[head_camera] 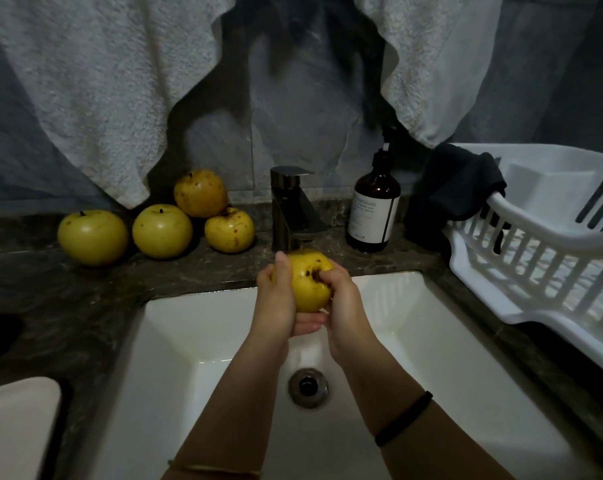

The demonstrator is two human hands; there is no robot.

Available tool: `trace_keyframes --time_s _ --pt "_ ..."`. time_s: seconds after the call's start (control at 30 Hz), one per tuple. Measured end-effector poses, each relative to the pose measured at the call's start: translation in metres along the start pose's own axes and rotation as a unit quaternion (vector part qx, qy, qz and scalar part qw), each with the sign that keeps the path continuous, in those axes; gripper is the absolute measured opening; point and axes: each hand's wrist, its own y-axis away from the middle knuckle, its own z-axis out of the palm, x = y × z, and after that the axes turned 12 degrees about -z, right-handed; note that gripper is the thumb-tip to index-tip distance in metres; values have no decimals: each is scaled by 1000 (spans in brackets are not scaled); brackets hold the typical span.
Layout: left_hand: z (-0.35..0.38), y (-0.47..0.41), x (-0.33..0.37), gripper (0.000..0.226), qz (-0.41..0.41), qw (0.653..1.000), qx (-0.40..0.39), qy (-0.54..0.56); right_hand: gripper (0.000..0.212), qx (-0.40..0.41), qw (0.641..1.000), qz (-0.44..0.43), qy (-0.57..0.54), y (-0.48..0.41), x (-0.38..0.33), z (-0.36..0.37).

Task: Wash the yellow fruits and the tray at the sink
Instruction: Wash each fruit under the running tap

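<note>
Over the white sink (196, 327), just under the dark faucet (293, 209), both hands hold one spotted yellow fruit (308, 282). My left hand (279, 303) cups it from the left and below. My right hand (341, 299) presses on its right side, fingers at its dark stem end. Several more yellow fruits lie on the dark stone counter to the left: a smooth fruit (93, 236), another smooth fruit (162, 230), a spotted fruit (229, 229) and a spotted fruit (200, 192) behind. A white slatted tray (522, 271) stands at the right.
A brown pump bottle (374, 209) stands right of the faucet. A dark cloth (463, 188) hangs over the tray's rim. White towels (95, 91) hang above the counter. The sink drain (308, 387) lies below my wrists. A pale object (16, 427) sits at the lower left.
</note>
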Motion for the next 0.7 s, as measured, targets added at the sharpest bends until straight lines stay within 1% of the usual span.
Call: trace_keyframes --time_s 0.07,0.13,0.2,0.4,0.5,0.6,0.7 --pt "-3 -2 -1 66 -21 999 -14 20 42 0 1000 -5 14 -1 -3 0" --pt "-5 -3 -1 79 -60 997 -28 43 40 -8 999 -17 41 0 -3 0" --pt "-4 -1 0 89 -79 995 -38 42 39 -18 997 -35 68 3 -4 -1" --pt "-4 3 -1 78 -59 998 -23 -7 36 -18 993 -56 103 5 -2 0" --pt "-6 2 -2 76 -59 998 -5 7 39 -13 988 -78 136 4 1 1" --pt "-4 0 -2 77 -50 998 14 -26 40 -1 981 -91 172 1 3 1" --pt "-2 -1 -4 79 -40 999 12 -33 37 14 978 -100 180 0 5 0"
